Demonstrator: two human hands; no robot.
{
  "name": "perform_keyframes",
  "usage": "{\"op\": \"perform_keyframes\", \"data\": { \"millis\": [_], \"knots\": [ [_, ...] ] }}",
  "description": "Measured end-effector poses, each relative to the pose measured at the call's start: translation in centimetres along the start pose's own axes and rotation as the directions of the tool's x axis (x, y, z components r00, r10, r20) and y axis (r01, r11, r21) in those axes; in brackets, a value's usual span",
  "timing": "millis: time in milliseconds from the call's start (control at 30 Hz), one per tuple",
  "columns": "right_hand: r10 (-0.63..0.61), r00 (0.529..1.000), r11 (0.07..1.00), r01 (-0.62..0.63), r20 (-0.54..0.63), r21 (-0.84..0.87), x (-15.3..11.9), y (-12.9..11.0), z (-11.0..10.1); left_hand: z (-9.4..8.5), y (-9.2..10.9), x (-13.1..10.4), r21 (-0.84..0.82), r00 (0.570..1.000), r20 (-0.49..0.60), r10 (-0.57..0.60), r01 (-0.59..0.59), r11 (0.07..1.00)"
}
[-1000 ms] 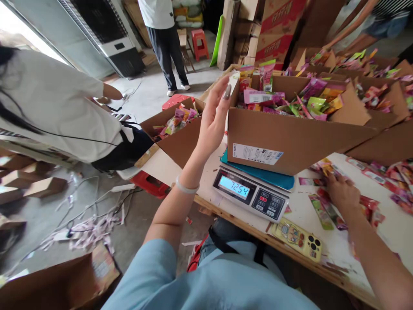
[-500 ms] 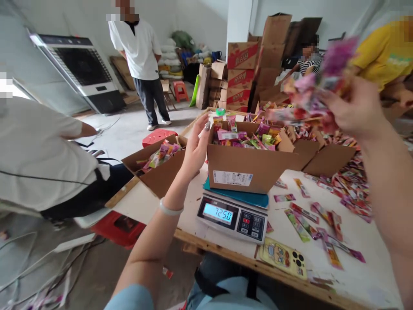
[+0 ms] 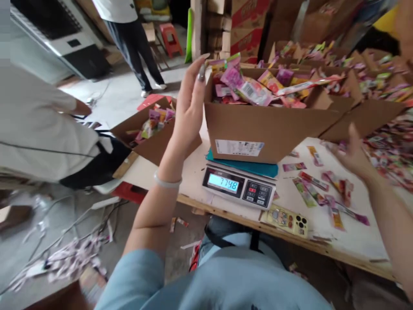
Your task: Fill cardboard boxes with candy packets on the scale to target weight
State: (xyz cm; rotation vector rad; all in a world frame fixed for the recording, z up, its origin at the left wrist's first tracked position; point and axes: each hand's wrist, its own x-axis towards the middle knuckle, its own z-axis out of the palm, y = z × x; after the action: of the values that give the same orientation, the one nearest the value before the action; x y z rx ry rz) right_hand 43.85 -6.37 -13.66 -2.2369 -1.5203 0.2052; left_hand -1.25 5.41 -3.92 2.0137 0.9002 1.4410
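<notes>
Your desk point(image 3: 193, 178) ran from centre to lower right of the frame, carrying what you worked with. On it, the large carton point(image 3: 261, 125) stood at upper centre on the teal platform point(image 3: 211, 158) of the scale point(image 3: 238, 189), presumably so its weight registered; wrapped packets point(image 3: 254, 91) were heaped past its rim. The smaller carton point(image 3: 161, 144), left of centre, sat apart from the scale, likely so it put no load there. The scale's lit display faced you, probably for easy reading.

Your left hand point(image 3: 189, 105) stood upright at the large carton's left end, fingers straight and gripping nothing, perhaps guarding that side; I could not tell whether it touched. Your right hand point(image 3: 353, 157), blurred at the right, had its fingers spread and seemed to hold nothing.

The desk's wooden front edge ran close below the scale and the phone point(image 3: 287, 221), leaving little margin. Space between the cartons was tight; more room opened at lower right, where white surface showed around loose packets point(image 3: 305, 192).
</notes>
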Motion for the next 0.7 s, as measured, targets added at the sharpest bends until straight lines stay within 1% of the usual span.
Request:
{"op": "perform_keyframes", "data": {
  "millis": [33,67,100,133,167,200,233,267,300,333,367,400,433,500,567,633,700],
  "knots": [
    [0.085,0.995,0.996,-0.084,0.053,-0.024,-2.4,2.7,3.0,0.2,0.4,-0.4,-0.005,1.0,-0.024,-0.018,0.018,1.0],
    [0.153,0.982,0.987,-0.146,0.111,-0.068,-4.8,4.8,5.9,0.4,0.8,-0.7,-0.004,0.999,-0.047,-0.027,0.026,1.0],
    [0.21,0.966,0.969,-0.185,0.151,-0.167,-6.8,6.5,8.4,0.6,1.1,-0.9,0.001,0.998,-0.065,-0.027,0.027,1.0],
    [0.226,0.964,0.956,-0.192,0.138,-0.221,-8.3,7.7,10.4,0.8,1.5,-1.0,0.011,0.997,-0.068,-0.021,0.021,1.0],
    [0.215,0.972,0.947,-0.183,0.099,-0.265,-9.0,8.6,11.8,0.9,1.7,-1.0,0.021,0.998,-0.067,-0.008,0.01,1.0],
    [0.183,0.982,0.943,-0.163,0.043,-0.29,-9.0,9.3,12.6,0.9,1.9,-1.0,0.029,0.998,-0.066,0.005,-0.003,1.0],
    [0.155,0.988,0.943,-0.151,-0.012,-0.296,-8.1,9.8,13.0,1.0,2.1,-0.9,0.034,0.998,-0.069,0.013,-0.01,0.999],
    [0.153,0.987,0.942,-0.159,-0.041,-0.295,-6.7,10.2,13.0,1.1,2.2,-0.8,0.035,0.997,-0.079,0.013,-0.01,0.999],
    [0.186,0.982,0.939,-0.186,-0.029,-0.289,-5.0,10.5,12.8,1.1,2.3,-0.7,0.031,0.996,-0.094,0.006,-0.004,1.0],
    [0.249,0.968,0.931,-0.234,0.017,-0.281,-3.3,10.8,12.6,1.1,2.4,-0.6,0.024,0.994,-0.107,-0.004,0.007,1.0],
    [0.319,0.945,0.917,-0.289,0.071,-0.276,-1.7,10.9,12.3,1.2,2.6,-0.5,0.016,0.993,-0.113,-0.014,0.016,1.0],
    [0.36,0.927,0.907,-0.323,0.102,-0.272,-0.6,10.8,12.2,1.2,2.6,-0.5,0.01,0.994,-0.111,-0.019,0.021,1.0],
    [0.363,0.926,0.907,-0.327,0.099,-0.266,0.0,10.6,12.2,1.2,2.7,-0.5,0.008,0.994,-0.108,-0.02,0.021,1.0],
    [0.28,0.959,0.93,-0.261,0.039,-0.259,-0.2,10.0,12.3,1.2,2.8,-0.5,0.01,0.994,-0.103,-0.02,0.021,1.0],
    [0.189,0.982,0.95,-0.182,0.002,-0.252,-1.5,9.4,12.3,1.0,2.7,-0.5,0.007,0.994,-0.106,-0.022,0.023,1.0],
    [0.166,0.986,0.96,-0.157,0.022,-0.234,-2.4,9.1,11.9,0.8,2.6,-0.4,-0.006,0.994,-0.105,-0.022,0.022,1.0],
    [0.189,0.982,0.962,-0.183,0.01,-0.202,-2.0,8.9,10.6,0.7,2.5,-0.2,-0.025,0.995,-0.104,-0.01,0.008,1.0]
  ]
}}
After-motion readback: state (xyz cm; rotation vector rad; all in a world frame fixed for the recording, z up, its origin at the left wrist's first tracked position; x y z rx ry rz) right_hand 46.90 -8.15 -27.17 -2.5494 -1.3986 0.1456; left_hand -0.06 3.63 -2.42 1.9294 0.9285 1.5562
